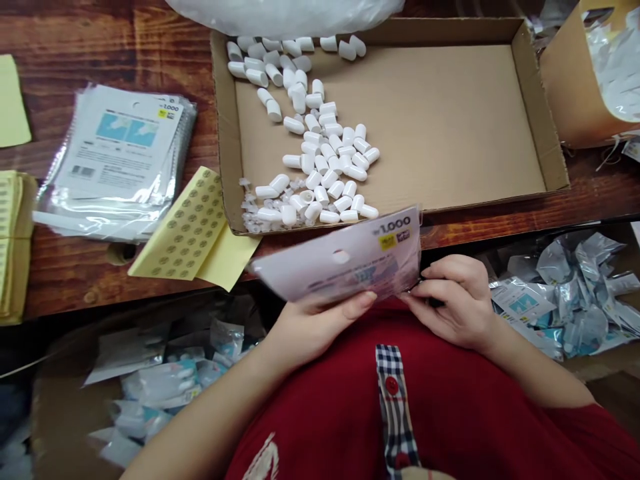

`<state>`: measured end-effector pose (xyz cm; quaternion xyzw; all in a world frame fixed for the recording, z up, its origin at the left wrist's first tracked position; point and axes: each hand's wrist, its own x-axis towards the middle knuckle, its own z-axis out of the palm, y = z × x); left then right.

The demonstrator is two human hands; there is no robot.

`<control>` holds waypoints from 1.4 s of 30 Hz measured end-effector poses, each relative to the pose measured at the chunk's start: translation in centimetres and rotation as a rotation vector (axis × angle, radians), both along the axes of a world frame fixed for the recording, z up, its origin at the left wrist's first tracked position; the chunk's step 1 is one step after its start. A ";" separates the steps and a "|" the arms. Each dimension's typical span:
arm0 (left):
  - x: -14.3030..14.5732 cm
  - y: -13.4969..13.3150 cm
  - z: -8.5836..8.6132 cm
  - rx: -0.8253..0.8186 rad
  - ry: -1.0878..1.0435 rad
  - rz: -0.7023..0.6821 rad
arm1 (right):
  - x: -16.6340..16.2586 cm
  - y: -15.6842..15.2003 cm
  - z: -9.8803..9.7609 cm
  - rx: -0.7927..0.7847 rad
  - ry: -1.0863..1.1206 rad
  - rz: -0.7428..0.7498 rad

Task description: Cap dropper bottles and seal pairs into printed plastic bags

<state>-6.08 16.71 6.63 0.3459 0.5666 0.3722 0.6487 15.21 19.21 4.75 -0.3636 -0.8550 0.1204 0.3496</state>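
Note:
A clear plastic packet (350, 263) with a printed card inside, a hang hole and a "1.000" price mark, is held tilted in front of my red shirt. My left hand (320, 330) grips its lower left part, thumb on the printed face and the other fingers hidden behind. My right hand (453, 300) is closed at the packet's right edge, thumb and fingertips pinching there. Something small and dark shows by those fingertips, too small to name. Just beyond the packet stands a shallow cardboard tray (450, 120) with many white rounded caps (325, 150) in its left half.
Left of the tray lie a stack of packets (115, 147) and yellow sheets of round stickers (183, 230). More sticker sheets (13, 247) sit at the far left. Filled packets fill boxes below the table edge at left (160, 383) and right (575, 293). A white plastic bag (290, 17) lies behind.

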 end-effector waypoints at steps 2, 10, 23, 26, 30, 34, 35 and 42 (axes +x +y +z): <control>-0.2 -0.1 0.2 -0.015 0.076 0.017 | 0.0 0.1 -0.2 -0.003 0.068 -0.023; -1.1 0.4 0.2 0.082 0.061 -0.038 | -0.5 1.7 1.3 0.086 -0.049 0.085; -0.9 0.7 0.8 0.176 0.119 0.090 | -0.7 1.9 1.6 0.110 -0.002 0.355; -1.3 -0.2 -0.6 0.084 0.107 0.150 | -0.6 1.7 1.6 0.151 -0.033 0.360; -1.4 -0.6 -1.7 0.071 0.105 0.265 | -0.4 1.6 1.7 0.191 -0.078 0.372; -1.5 0.4 -0.8 0.063 0.048 0.151 | -0.5 1.6 1.9 0.226 -0.030 0.390; -1.5 0.7 -0.5 0.040 -0.021 0.084 | -0.6 1.6 1.9 0.206 0.009 0.370; -2.2 0.8 -0.8 -0.147 -0.412 -0.189 | -0.8 1.3 1.8 -0.080 0.121 0.251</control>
